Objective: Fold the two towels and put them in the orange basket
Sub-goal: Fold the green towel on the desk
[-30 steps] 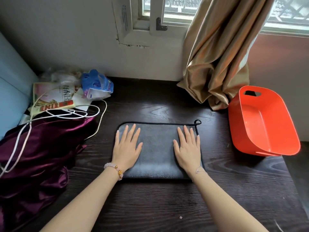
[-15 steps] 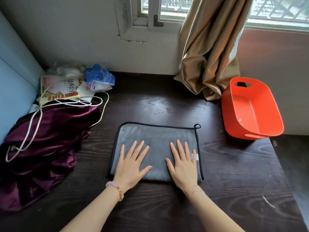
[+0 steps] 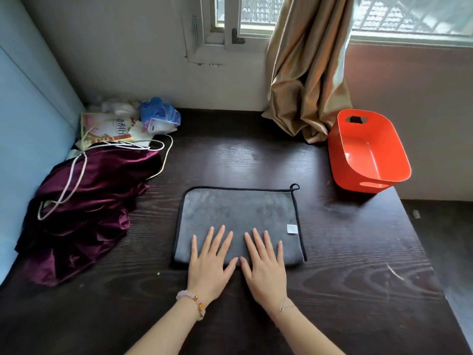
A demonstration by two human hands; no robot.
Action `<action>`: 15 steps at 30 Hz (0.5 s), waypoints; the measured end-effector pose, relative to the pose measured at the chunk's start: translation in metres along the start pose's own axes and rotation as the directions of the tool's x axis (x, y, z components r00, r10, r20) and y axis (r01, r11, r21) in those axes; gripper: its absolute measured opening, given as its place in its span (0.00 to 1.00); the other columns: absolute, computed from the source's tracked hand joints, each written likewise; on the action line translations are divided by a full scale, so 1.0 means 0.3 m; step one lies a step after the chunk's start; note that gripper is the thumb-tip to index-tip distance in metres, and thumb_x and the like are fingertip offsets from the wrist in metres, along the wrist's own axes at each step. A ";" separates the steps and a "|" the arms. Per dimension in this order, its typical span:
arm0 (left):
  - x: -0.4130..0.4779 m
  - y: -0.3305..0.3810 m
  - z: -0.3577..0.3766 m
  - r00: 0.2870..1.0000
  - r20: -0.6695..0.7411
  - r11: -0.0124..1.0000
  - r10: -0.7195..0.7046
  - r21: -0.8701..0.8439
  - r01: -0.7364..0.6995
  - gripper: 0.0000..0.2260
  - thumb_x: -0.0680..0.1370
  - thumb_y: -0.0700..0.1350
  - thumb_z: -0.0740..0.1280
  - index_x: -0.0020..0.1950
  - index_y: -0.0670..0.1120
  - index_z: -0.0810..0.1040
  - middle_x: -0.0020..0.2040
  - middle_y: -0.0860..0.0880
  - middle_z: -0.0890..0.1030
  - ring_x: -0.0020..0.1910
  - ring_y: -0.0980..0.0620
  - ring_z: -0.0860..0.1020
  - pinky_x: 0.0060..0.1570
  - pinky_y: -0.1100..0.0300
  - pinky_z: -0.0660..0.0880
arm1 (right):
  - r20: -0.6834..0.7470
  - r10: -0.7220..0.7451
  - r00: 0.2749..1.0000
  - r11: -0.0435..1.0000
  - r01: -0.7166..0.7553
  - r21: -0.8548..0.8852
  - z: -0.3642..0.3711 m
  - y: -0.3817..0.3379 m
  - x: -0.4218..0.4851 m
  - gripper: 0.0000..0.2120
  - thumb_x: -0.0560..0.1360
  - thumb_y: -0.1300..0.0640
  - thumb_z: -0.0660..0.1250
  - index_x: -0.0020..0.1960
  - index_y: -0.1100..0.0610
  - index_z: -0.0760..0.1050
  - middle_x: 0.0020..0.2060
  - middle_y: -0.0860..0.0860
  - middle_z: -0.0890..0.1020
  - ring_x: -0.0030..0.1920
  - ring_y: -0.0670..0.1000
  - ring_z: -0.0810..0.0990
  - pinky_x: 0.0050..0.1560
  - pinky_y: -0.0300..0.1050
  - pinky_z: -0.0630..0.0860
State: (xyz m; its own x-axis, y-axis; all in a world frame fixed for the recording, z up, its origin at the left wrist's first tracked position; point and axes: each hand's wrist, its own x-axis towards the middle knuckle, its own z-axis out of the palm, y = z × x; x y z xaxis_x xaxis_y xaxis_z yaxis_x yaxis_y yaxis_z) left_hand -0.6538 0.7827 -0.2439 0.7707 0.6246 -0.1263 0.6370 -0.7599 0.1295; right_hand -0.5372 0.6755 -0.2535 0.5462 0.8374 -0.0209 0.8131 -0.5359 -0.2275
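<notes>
On the dark table (image 3: 332, 252), a flat folded grey towel (image 3: 238, 216), black-edged

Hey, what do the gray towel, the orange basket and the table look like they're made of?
Gray towel: probably plush microfiber, matte; its nap holds finger marks, black bound edge. Orange basket: likely molded plastic, smooth, slightly glossy, with cut-out handles. Table: dark wood or wood-look laminate, grain visible; cannot tell which.
</notes>
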 end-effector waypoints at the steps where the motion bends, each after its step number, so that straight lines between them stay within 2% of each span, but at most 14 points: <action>1: -0.003 -0.026 0.000 1.000 -0.002 1.000 0.007 0.013 -0.007 0.27 0.77 0.61 0.50 0.73 0.52 0.62 0.73 0.51 0.65 0.73 0.49 0.58 0.70 0.43 0.50 | -0.008 0.023 1.000 1.000 -0.023 -0.002 -0.008 0.027 -0.002 0.26 0.75 0.43 0.54 0.72 0.49 0.65 0.71 0.48 0.68 0.73 0.51 0.58 0.72 0.55 0.47; 5: -0.033 -0.139 -0.014 0.999 0.026 0.998 0.021 0.050 -0.022 0.27 0.80 0.60 0.40 0.74 0.50 0.61 0.73 0.50 0.65 0.73 0.50 0.57 0.71 0.54 0.46 | -0.024 0.107 0.994 0.994 -0.107 -0.006 -0.039 0.161 -0.035 0.26 0.77 0.42 0.51 0.73 0.47 0.62 0.72 0.48 0.67 0.73 0.52 0.58 0.72 0.50 0.49; 10: -0.078 -0.230 -0.024 0.998 0.063 0.999 0.022 0.046 -0.025 0.28 0.80 0.59 0.39 0.74 0.48 0.59 0.74 0.50 0.63 0.73 0.51 0.56 0.71 0.56 0.44 | -0.006 0.143 0.990 0.989 -0.144 -0.025 -0.053 0.253 -0.085 0.28 0.79 0.39 0.40 0.74 0.48 0.60 0.72 0.49 0.65 0.73 0.58 0.62 0.70 0.51 0.53; 13: -0.079 -0.253 -0.028 0.997 0.041 0.993 0.069 0.093 -0.073 0.27 0.80 0.59 0.41 0.74 0.48 0.59 0.74 0.50 0.63 0.72 0.52 0.57 0.70 0.54 0.48 | 0.001 0.136 0.991 0.988 -0.136 -0.068 -0.063 0.258 -0.083 0.27 0.77 0.42 0.48 0.74 0.48 0.61 0.72 0.49 0.65 0.73 0.57 0.62 0.70 0.57 0.55; 15: -0.075 -0.262 -0.041 0.991 -0.011 0.984 0.134 0.117 -0.132 0.25 0.79 0.56 0.51 0.73 0.47 0.61 0.72 0.49 0.67 0.71 0.51 0.61 0.68 0.52 0.53 | -0.002 0.106 0.994 0.990 -0.105 -0.094 -0.077 0.261 -0.084 0.28 0.74 0.44 0.52 0.73 0.49 0.62 0.72 0.49 0.67 0.74 0.55 0.59 0.70 0.57 0.50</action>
State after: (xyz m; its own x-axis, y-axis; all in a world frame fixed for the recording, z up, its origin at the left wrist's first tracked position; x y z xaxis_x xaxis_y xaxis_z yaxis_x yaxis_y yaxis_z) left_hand -0.7209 0.8305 -0.2392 0.8493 0.5190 -0.0968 0.5237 -0.8514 0.0290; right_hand -0.4827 0.6100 -0.2484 0.6295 0.7758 -0.0424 0.7663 -0.6289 -0.1312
